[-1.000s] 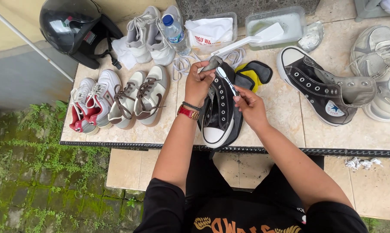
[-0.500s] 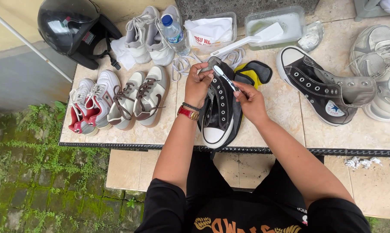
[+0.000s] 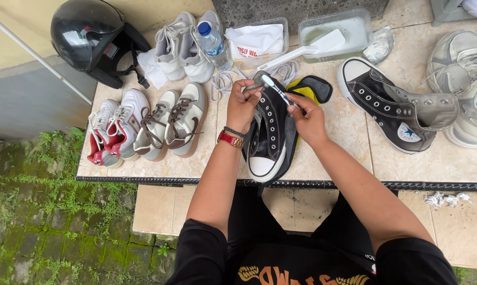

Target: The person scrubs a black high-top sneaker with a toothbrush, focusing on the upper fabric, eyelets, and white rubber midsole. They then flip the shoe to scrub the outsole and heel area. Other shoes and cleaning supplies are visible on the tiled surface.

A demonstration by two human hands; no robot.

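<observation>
Left hand [image 3: 242, 105] closed on black sneaker [image 3: 267, 134], lying at table [image 3: 354, 158] front edge. Right hand [image 3: 308, 119] pinching toothbrush [image 3: 276, 89], bristles above sneaker collar. Second black sneaker [image 3: 391, 108] right of it, apart.

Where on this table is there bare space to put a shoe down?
Bare tile lies between the held black sneaker and the other black high-top, along the table front edge. The back row around the water bottle and tubs is crowded.
</observation>
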